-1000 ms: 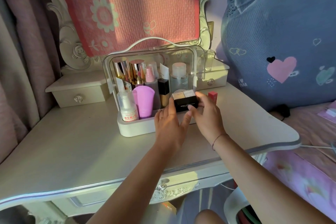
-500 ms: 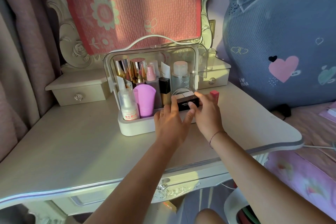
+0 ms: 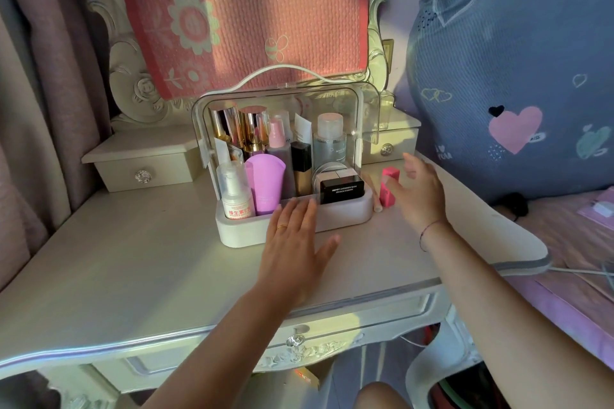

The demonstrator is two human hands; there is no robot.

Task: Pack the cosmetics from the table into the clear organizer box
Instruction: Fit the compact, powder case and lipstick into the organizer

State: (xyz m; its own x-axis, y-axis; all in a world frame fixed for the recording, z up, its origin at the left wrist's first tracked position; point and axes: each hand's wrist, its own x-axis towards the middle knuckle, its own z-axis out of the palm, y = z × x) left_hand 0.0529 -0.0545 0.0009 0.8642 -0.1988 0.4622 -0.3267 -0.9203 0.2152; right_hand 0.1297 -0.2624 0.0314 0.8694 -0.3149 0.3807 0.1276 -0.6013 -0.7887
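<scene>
The clear organizer box (image 3: 232, 236) stands on the white dressing table (image 3: 133, 262), its door swung open to the right. Inside are several bottles, a purple tube (image 3: 265, 181), gold lipsticks and a black powder box (image 3: 342, 189) at the front right, resting on a round jar. A pink lipstick (image 3: 388, 186) stands on the table just right of the box, with a thin beige stick (image 3: 377, 202) beside it. My left hand (image 3: 295, 249) lies flat and open in front of the box. My right hand (image 3: 418, 196) hovers open next to the pink lipstick, holding nothing.
Two small drawer units (image 3: 143, 163) (image 3: 395, 139) flank the box at the back. A mirror covered by a pink floral cloth (image 3: 252, 10) rises behind. A large blue heart-print cushion (image 3: 511, 83) and a bed sit to the right.
Both hands held the black powder box and set it into the front right of the organizer. They have let go: the left drew back, the right moved toward the pink lipstick.
</scene>
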